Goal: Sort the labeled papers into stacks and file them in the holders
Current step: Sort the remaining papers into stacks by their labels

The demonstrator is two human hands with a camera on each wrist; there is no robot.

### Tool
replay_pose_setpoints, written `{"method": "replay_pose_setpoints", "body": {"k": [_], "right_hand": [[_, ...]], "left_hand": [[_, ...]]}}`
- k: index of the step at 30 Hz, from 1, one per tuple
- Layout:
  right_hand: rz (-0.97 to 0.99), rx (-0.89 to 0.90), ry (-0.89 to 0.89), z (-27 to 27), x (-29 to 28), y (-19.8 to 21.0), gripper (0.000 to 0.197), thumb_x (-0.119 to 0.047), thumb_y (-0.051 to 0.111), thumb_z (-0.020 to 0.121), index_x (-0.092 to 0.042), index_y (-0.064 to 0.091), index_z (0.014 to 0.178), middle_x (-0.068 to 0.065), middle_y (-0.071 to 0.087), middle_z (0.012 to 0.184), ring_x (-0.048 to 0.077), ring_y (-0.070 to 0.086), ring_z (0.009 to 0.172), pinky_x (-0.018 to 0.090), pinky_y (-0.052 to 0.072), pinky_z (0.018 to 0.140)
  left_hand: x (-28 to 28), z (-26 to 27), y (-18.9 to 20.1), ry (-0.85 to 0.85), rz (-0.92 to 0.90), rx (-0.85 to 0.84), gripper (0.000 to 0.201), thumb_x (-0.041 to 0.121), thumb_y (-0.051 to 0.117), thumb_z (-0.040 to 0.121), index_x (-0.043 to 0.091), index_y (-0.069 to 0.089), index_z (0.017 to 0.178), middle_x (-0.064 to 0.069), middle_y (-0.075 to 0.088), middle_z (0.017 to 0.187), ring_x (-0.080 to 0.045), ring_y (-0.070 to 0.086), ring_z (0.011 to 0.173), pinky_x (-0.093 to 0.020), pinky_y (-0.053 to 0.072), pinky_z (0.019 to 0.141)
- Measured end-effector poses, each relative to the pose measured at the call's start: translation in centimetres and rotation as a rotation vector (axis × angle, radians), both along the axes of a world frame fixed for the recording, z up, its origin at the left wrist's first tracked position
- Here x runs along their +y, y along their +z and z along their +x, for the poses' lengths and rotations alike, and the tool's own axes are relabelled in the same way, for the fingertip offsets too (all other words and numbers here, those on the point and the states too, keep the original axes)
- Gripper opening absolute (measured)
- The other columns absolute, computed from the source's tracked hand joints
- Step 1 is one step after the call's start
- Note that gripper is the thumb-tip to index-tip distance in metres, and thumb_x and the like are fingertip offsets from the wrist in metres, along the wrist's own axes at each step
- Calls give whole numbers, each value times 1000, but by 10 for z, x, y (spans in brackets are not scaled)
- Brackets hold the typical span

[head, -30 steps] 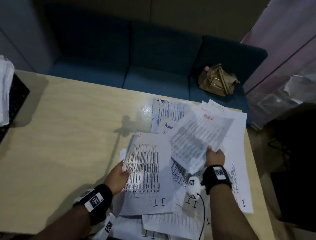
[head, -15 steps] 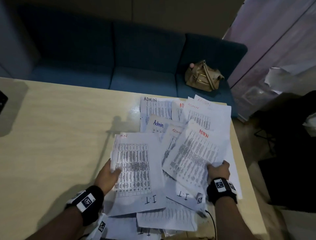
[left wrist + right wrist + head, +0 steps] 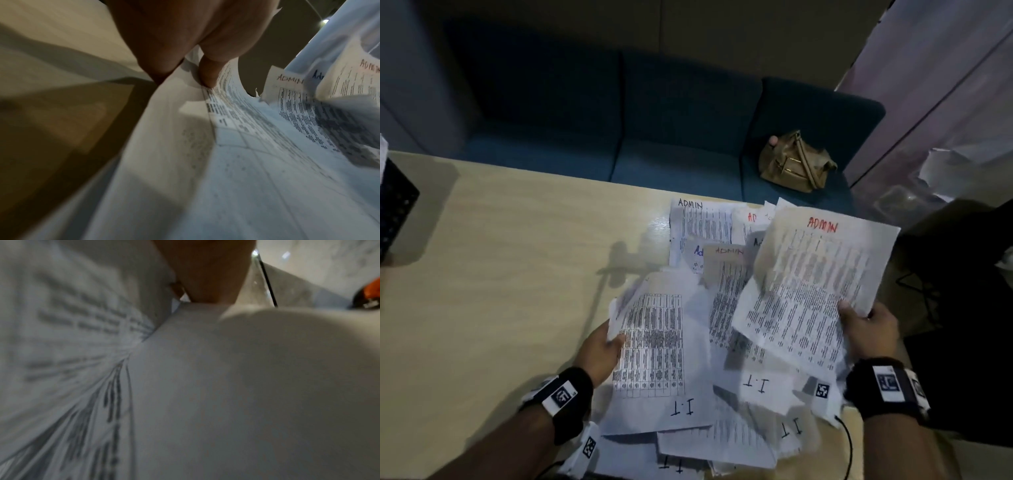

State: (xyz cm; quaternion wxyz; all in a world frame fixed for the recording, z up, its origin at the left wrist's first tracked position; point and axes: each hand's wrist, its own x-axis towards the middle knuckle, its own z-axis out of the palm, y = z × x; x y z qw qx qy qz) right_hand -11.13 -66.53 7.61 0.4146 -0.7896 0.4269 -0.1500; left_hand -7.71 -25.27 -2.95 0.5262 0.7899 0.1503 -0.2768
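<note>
**Two hands, two sheets of paper**

Both hands hold paper over a messy pile. The left hand (image 3: 599,353) is at the lower left of the head view. Its thumb and fingers pinch the left edge of a sheet with a table of dark print (image 3: 654,346), marked "I.T" at its near end. In the left wrist view the fingers (image 3: 209,71) press on the curved edge of this sheet, and the paper bends up beside them.

The right hand (image 3: 868,329) is at the lower right. It pinches the near right edge of a sheet marked "ADMIN" in red (image 3: 815,284). This sheet is lifted and tilted above the others. In the right wrist view the picture is blurry, with paper close to the camera and a finger pressed on it.

The pile of papers (image 3: 739,428) lies on the right part of the pale wooden table (image 3: 500,291). More sheets marked "ADMIN" (image 3: 698,226) lie at the far side of the pile, near the table edge. Sheets marked "I.T" lie at the near side, overlapping each other.

A dark mesh holder (image 3: 395,212) stands at the far left edge of the picture. Behind the table is a blue sofa (image 3: 654,137). A tan bag (image 3: 796,162) sits on the sofa at the upper right. Both wrists wear black bands with square printed tags.
</note>
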Motion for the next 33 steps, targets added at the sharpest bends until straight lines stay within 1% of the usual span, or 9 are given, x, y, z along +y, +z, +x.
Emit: {"method": "replay_pose_setpoints", "body": {"k": [4,7,9,11,14,23,27,31,33], "right_hand": [[-116,-281,-130,-7,-13,14,33,-24,67,78,4,65,94,13,57,74,-5,50,56,21,40,54],[-93,-529,-164,-7,-25,34,39,-31,67,78,4,66,95,-9,62,70,-12,49,62,26,45,66],[-106,-522,-33,-5,-23,50,46,-32,62,83,6,63,109,0,68,94,-21,53,83,22,45,87],[-145,-467,23,-4,-19,51,48,-33,64,86,3,61,118,11,67,114,-10,57,105,24,45,99],[-37,-292,55,0,15,20,41,-23,72,82,-3,63,117,14,68,108,21,64,104,31,47,84],[349,110,303,11,134,-70,16,-14,64,88,-14,60,103,-2,64,83,18,62,76,10,46,47],[312,253,420,17,144,-85,22,-14,62,87,-3,56,105,6,63,80,21,61,68,30,54,57],[336,221,554,19,148,-71,8,-12,59,91,-12,54,85,11,64,80,18,58,62,47,58,64],[422,113,412,24,144,-61,22,-29,57,93,-13,50,106,10,62,101,21,60,77,35,58,69]], "left_hand": [[-1,1,5,12,-2,-13,37,18,47,99,14,46,136,-10,63,122,-31,61,108,-43,49,93],[0,2,9,54,2,-7,38,18,48,99,12,47,137,-5,61,123,-27,57,113,-39,45,99],[-1,5,10,114,-11,-20,35,18,51,98,11,51,132,-8,64,115,-30,59,108,-38,45,93],[-4,7,13,171,-53,-9,32,20,53,97,12,53,128,-10,64,116,-32,58,111,-42,44,98],[-16,11,23,178,-116,11,30,22,55,96,17,54,125,-3,61,111,-25,55,108,-37,42,95],[-35,21,31,107,-298,-9,37,39,45,99,16,58,125,-1,66,117,-21,64,105,-30,49,94],[-29,17,32,73,-325,-13,53,65,45,87,31,54,127,11,56,129,-10,53,118,-38,35,108],[-19,16,18,-25,-195,-60,26,36,65,88,28,64,113,2,70,114,-18,65,106,-50,45,101],[-16,14,22,-43,-229,33,29,27,64,90,23,63,118,2,70,114,-17,65,105,-47,46,100]]}}
